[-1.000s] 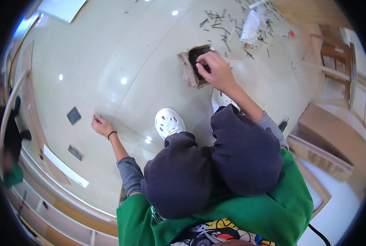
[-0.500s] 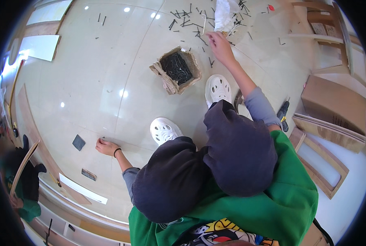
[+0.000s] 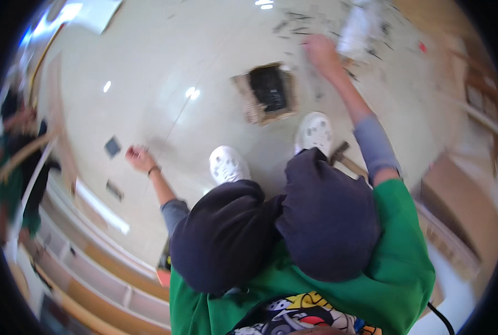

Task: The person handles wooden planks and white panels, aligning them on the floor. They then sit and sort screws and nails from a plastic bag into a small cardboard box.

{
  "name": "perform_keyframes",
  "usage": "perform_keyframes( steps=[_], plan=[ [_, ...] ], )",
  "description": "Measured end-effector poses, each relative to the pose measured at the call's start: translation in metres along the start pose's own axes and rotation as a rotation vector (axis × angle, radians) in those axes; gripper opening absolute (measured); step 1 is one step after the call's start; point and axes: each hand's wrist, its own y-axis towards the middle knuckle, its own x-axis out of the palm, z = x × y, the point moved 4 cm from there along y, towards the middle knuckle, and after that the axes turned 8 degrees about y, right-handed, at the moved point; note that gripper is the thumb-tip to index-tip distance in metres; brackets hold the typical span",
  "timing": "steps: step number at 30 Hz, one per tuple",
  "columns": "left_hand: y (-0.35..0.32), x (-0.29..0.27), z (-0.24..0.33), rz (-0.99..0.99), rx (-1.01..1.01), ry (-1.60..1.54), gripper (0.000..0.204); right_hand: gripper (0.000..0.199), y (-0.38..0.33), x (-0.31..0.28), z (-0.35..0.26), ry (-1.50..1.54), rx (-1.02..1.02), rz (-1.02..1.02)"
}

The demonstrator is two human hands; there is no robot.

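My right hand (image 3: 321, 53) reaches out over the floor at the edge of several scattered dark screws (image 3: 299, 30). Its fingers are curled in, and blur hides whatever they may hold. Close by lies a crumpled white bag (image 3: 360, 34). A torn cardboard box (image 3: 253, 108) full of dark screws (image 3: 269, 88) stands open in front of my shoes. Low over the floor on the other side is my left hand (image 3: 140, 158), fingers bent together; I cannot make out what is in them. Beside it lies a small dark square piece (image 3: 112, 147).
A hammer (image 3: 346, 159) lies by my right shoe. On the right stand a brown carton (image 3: 461, 201) and wooden parts. A second small dark piece (image 3: 114, 190) and long boards (image 3: 101, 206) lie on the left, where another person (image 3: 23, 173) handles a curved strip.
The view has swung, shifting the box and floor items rightward, and is now blurred. My right hand is still by the screws, fingers more curled. My left hand is now closer to the dark square.
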Motion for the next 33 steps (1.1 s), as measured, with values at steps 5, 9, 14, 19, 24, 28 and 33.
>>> perform_keyframes(
  steps=[5,9,14,19,24,28,33],
  plan=[
    [0.018,0.006,-0.074,0.056,-0.832,-0.584,0.03,0.023,-0.053,-0.014,0.015,1.232,0.502,0.407],
    [0.022,0.0,-0.077,-0.047,-0.503,0.079,0.036,0.023,-0.098,0.001,0.036,1.95,0.731,0.412],
    [-0.01,0.04,-0.064,-0.262,-0.506,0.143,0.035,0.013,-0.128,0.02,0.052,1.697,0.633,0.178],
    [-0.006,0.061,-0.092,-0.173,-0.457,-0.042,0.021,0.018,-0.13,-0.034,-0.016,0.501,0.414,-0.061],
    [0.032,0.063,-0.07,-0.383,-0.515,-0.174,0.018,0.018,-0.151,-0.016,-0.004,0.518,0.192,-0.053],
    [0.077,0.04,0.132,-0.729,-0.309,-0.79,0.025,0.017,-0.154,-0.014,0.013,0.481,0.031,-0.101],
    [0.092,-0.025,0.388,-0.98,-0.319,-1.187,0.016,0.017,-0.143,0.001,0.01,0.276,-0.204,-0.03]
  ],
)
